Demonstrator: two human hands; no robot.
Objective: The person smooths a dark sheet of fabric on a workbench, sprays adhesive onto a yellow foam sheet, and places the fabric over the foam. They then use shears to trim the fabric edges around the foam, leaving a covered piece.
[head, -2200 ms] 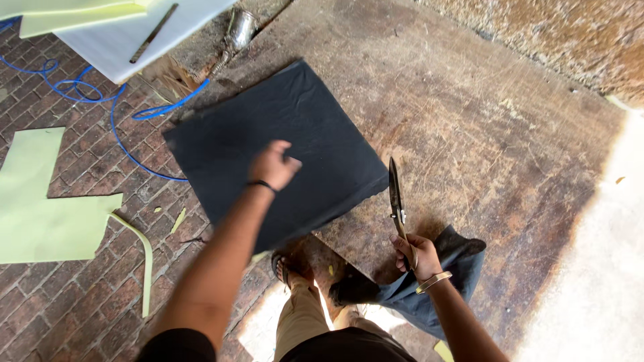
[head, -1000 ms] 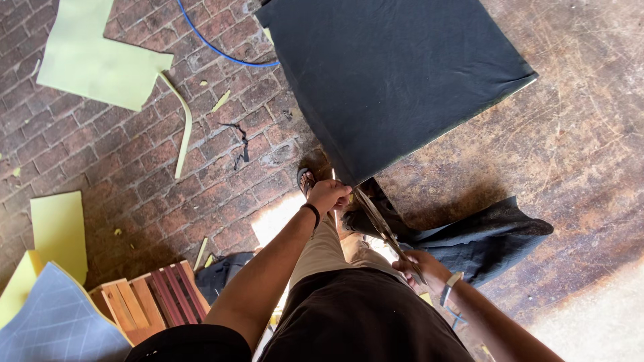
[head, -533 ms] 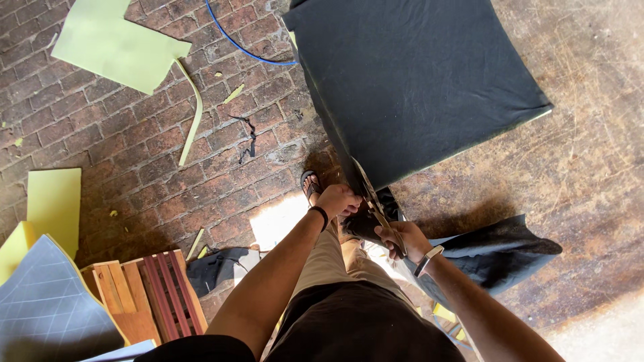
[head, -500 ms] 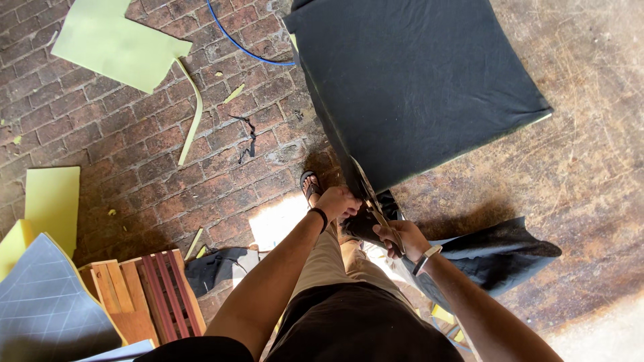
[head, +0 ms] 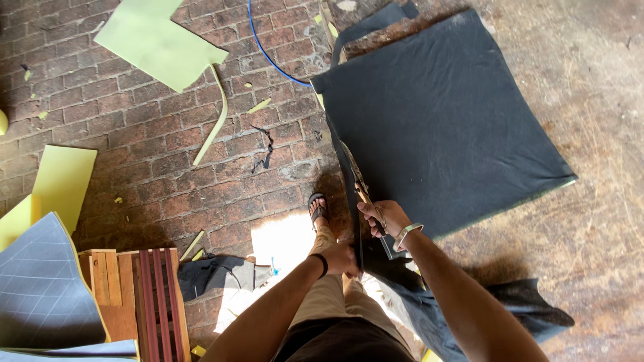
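While the black foam sheet (head: 449, 127) lay flat on the floor, the right hand (head: 384, 218) had its fingers clamped on scissors (head: 362, 191) at the sheet's left edge. Just below, the left hand (head: 341, 259) pinched the cut strip (head: 350, 201). Yellow-green offcuts (head: 157, 43) lay well apart on the brick floor (head: 168, 154).

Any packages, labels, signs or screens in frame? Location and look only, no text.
None in view: no package, label, sign or screen.
Only loose sheet material on the brick floor: a black foam sheet at upper right, pale green offcuts at upper left, and a grey gridded sheet at lower left.
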